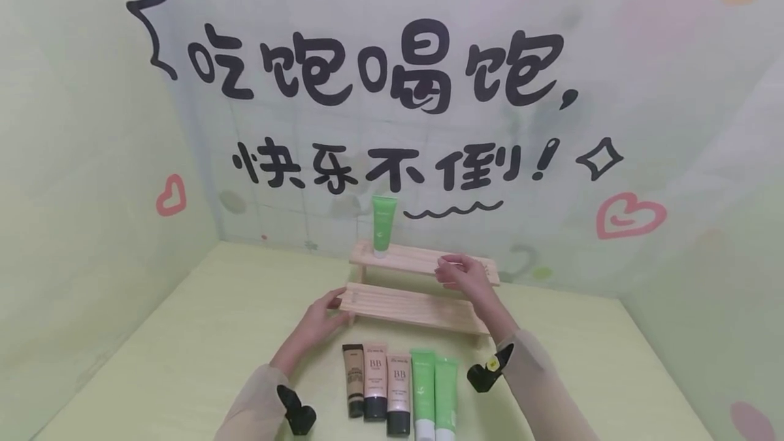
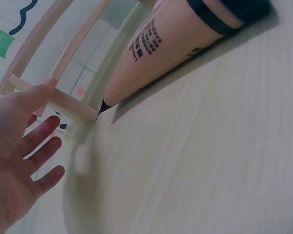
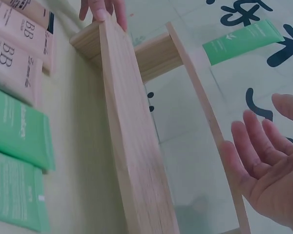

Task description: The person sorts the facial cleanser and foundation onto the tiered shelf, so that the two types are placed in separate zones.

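A two-tier wooden display stand (image 1: 416, 308) stands against the back of the table. My left hand (image 1: 320, 318) holds the left end of its lower tier between thumb and index finger; in the left wrist view the other fingers (image 2: 44, 146) extend loosely. Above the right part of the upper tier is my right hand (image 1: 468, 279), fingers slightly bent and holding nothing. One green tube (image 1: 383, 223) stands upright on its white cap at the upper tier's left end. The lower tier (image 3: 132, 122) carries nothing.
In front of the stand several tubes lie in a row, caps toward me: a brown tube (image 1: 353, 376), two pink BB cream tubes (image 1: 376, 373) and two green tubes (image 1: 424, 386). Behind rises a backdrop (image 1: 306, 223) with black lettering; side panels flank the table (image 1: 202, 332).
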`<state>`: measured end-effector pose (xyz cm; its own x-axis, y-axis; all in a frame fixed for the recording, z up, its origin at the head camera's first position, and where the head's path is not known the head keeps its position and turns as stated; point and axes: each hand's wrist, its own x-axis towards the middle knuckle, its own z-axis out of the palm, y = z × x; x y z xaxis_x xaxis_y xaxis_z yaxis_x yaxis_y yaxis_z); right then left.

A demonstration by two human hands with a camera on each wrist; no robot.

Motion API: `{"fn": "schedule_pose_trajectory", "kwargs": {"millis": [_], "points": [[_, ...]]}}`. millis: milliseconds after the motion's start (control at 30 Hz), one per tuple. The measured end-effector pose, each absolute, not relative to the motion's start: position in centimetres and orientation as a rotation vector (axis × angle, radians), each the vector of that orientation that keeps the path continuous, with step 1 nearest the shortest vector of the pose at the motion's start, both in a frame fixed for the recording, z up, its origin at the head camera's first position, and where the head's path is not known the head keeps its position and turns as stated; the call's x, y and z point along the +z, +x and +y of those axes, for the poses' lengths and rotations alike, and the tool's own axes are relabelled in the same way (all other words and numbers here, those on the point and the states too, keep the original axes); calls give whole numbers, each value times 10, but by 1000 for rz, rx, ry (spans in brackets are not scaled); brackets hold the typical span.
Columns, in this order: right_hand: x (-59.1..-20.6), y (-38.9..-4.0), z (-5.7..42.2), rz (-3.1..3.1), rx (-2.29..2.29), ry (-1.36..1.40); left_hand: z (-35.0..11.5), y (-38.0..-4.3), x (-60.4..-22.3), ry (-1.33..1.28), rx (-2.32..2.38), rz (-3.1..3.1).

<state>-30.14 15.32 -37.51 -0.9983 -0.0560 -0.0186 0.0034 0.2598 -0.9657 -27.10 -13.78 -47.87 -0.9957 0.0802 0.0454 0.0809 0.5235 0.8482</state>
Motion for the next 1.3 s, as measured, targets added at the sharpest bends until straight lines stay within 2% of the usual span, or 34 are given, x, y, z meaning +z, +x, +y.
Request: {"fn": "schedule_pose_trajectory", "kwargs": {"millis": [333, 900, 1300], "points": [[-380, -292, 167, 2355, -1788, -55, -138, -275, -480, -154, -1546, -2740], [-415, -258, 197, 2287, -1320, -345, -140, -275, -475, -163, -1549, -2755], [-436, -235, 211, 2241, -1166, -270, -141, -276, -476, -139, -1554, -2763]]}}
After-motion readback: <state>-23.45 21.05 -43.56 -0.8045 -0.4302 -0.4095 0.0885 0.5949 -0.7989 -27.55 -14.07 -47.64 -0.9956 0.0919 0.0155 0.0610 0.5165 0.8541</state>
